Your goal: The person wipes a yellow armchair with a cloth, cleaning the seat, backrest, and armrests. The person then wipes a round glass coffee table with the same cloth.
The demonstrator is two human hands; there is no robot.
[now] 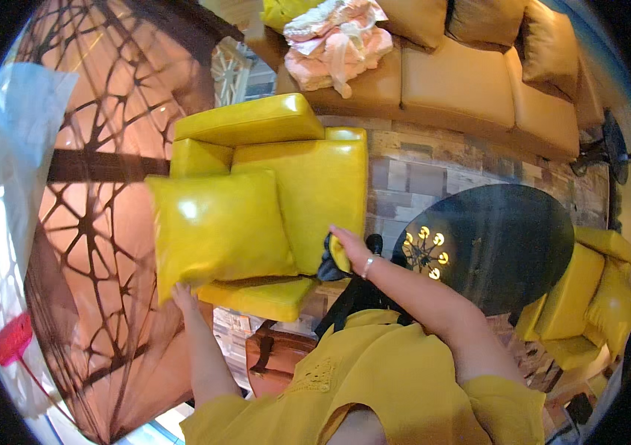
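Observation:
My left hand (183, 296) grips the lower left corner of a shiny yellow cushion (226, 228). The cushion lies over the left part of a yellow leather-look armchair (323, 183), against its backrest side. My right hand (350, 250), with a band at the wrist, holds a bunched dark and yellow cloth (333, 261) beside the seat's near right corner. The fingers of my right hand are partly hidden by the cloth.
A round dark table (493, 250) with lamp reflections stands at right, a second yellow armchair (571, 289) beyond it. A tan sofa (454, 83) holding pink fabric (337, 50) runs along the top. A patterned lattice partition (90, 222) stands left, and a brown bag-like object (276, 359) is near my body.

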